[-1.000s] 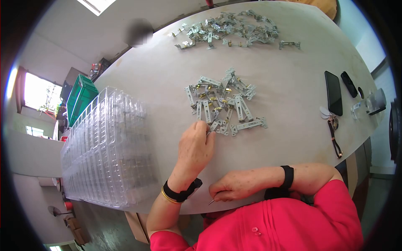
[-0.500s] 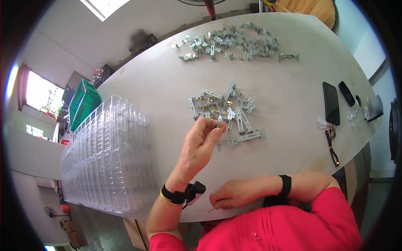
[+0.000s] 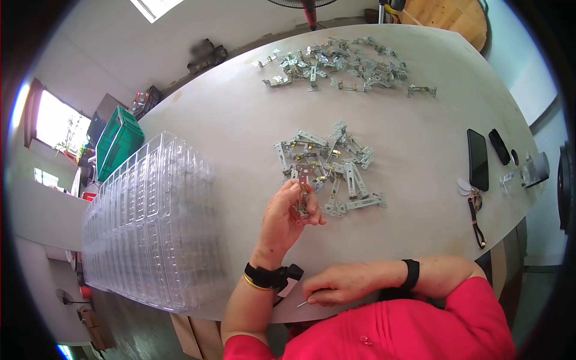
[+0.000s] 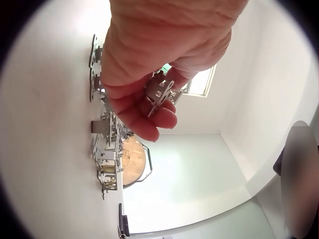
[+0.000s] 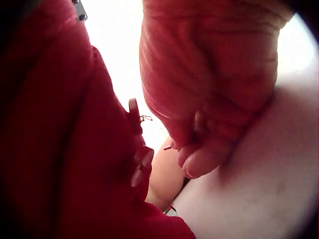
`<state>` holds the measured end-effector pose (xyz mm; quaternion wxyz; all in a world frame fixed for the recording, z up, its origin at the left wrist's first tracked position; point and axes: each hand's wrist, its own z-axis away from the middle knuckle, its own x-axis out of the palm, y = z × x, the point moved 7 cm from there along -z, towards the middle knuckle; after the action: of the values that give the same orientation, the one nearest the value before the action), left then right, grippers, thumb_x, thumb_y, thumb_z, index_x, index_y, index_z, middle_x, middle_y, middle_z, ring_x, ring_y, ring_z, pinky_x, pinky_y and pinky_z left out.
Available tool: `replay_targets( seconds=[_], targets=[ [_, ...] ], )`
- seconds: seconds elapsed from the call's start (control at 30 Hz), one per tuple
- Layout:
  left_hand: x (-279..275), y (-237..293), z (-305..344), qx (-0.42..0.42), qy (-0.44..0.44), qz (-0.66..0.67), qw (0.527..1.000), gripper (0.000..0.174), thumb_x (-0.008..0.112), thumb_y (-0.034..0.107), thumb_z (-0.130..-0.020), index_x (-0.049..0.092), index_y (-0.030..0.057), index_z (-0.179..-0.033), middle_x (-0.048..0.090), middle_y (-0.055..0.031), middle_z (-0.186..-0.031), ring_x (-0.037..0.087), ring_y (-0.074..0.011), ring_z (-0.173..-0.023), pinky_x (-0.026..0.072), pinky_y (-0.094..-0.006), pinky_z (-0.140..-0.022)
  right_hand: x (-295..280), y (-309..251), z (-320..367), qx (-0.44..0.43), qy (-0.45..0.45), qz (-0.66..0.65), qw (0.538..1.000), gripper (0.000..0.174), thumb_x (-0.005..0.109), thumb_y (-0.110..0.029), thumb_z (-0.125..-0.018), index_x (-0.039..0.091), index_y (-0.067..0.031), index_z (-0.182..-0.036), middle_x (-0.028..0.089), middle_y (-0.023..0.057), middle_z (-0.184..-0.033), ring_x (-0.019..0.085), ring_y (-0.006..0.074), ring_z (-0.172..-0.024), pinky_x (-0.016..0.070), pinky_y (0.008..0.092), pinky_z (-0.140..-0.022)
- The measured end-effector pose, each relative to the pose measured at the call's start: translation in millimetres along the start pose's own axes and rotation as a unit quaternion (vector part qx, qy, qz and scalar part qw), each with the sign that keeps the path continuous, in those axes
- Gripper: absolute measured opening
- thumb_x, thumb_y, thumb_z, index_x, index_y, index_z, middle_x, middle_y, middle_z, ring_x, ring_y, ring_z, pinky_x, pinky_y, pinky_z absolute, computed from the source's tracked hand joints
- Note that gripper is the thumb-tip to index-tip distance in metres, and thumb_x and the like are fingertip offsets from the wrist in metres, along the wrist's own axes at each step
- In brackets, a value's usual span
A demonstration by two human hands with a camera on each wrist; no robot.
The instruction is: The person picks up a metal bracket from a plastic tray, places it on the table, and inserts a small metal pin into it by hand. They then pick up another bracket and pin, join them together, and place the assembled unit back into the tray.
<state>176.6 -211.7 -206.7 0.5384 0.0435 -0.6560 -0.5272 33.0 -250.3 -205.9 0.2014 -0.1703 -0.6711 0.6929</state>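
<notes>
My left hand (image 3: 291, 216) is lifted off the grey table (image 3: 420, 144) and pinches a small metal bracket (image 3: 303, 195) between thumb and fingers, just in front of the near pile of brackets (image 3: 327, 161). The left wrist view shows the same bracket (image 4: 159, 92) held in my curled fingers (image 4: 144, 117). My right hand (image 3: 333, 285) rests at the table's near edge, curled round a thin metal pin (image 3: 302, 303); its tip (image 5: 168, 147) pokes out below the fingers (image 5: 204, 154).
A second, larger pile of brackets (image 3: 339, 60) lies at the far side. Stacked clear plastic trays (image 3: 150, 222) fill the left. A black phone (image 3: 477, 159), a key strap (image 3: 476, 219) and small items lie at the right. A green crate (image 3: 117, 141) stands beyond the trays.
My left hand took a bracket from the near pile, lifted it and drew it back toward me, turning it in the fingers. The right hand has stayed at the table edge.
</notes>
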Motion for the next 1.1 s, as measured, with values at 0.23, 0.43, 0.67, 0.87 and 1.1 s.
replay_targets(
  seconds=[0.23,0.43,0.67,0.87,1.1],
  targets=[
    [-4,-5,1,-0.016,-0.012,-0.014,1.0,0.036,0.041,0.032,-0.108,0.057,0.0014,-0.117,0.053,-0.0038,-0.068,0.055,-0.0168,-0.054,0.0523,-0.0382,-0.061,-12,-13,6,-0.02,0.082,-0.094,0.992,0.013,0.055,-0.019,-0.104,0.056,-0.0057,-0.106,0.055,0.002,-0.07,0.054,0.0128,-0.063,0.0458,0.031,-0.059],
    [-2,-3,4,-0.039,0.016,-0.008,0.999,0.03,0.046,0.029,-0.107,0.058,0.0009,-0.105,0.054,-0.0035,-0.065,0.056,-0.0152,-0.05,0.0539,-0.0329,-0.055,-53,-38,26,-0.015,0.235,-0.085,0.968,0.01,0.055,-0.017,-0.104,0.058,-0.0082,-0.109,0.056,-0.0019,-0.072,0.053,0.0059,-0.064,0.0454,0.0244,-0.058],
    [-1,-3,5,-0.031,0.027,-0.068,0.997,0.03,0.048,0.029,-0.107,0.058,0.0015,-0.102,0.052,-0.0027,-0.062,0.051,-0.0128,-0.043,0.0505,-0.029,-0.048,-109,-48,56,-0.058,0.462,-0.093,0.88,0.01,0.055,-0.015,-0.104,0.056,-0.005,-0.106,0.054,-0.0027,-0.067,0.05,0.0035,-0.056,0.0413,0.0206,-0.05],
    [1,-4,5,-0.025,0.022,-0.125,0.992,0.029,0.046,0.026,-0.107,0.058,-0.0003,-0.101,0.05,-0.0026,-0.058,0.046,-0.0118,-0.039,0.0496,-0.0286,-0.046,-116,-46,59,-0.046,0.473,-0.093,0.875,0.011,0.055,-0.015,-0.104,0.055,-0.0047,-0.104,0.053,-0.0029,-0.065,0.049,0.0032,-0.055,0.0408,0.0204,-0.049],
    [6,-4,5,-0.019,0.022,-0.174,0.984,0.028,0.047,0.024,-0.107,0.059,-0.0007,-0.1,0.05,-0.0027,-0.054,0.044,-0.0106,-0.038,0.0479,-0.0277,-0.044,-117,-42,59,-0.017,0.476,-0.086,0.875,0.011,0.055,-0.016,-0.104,0.056,-0.0046,-0.103,0.053,-0.0029,-0.065,0.049,0.0032,-0.055,0.0413,0.0207,-0.049]
  ],
)
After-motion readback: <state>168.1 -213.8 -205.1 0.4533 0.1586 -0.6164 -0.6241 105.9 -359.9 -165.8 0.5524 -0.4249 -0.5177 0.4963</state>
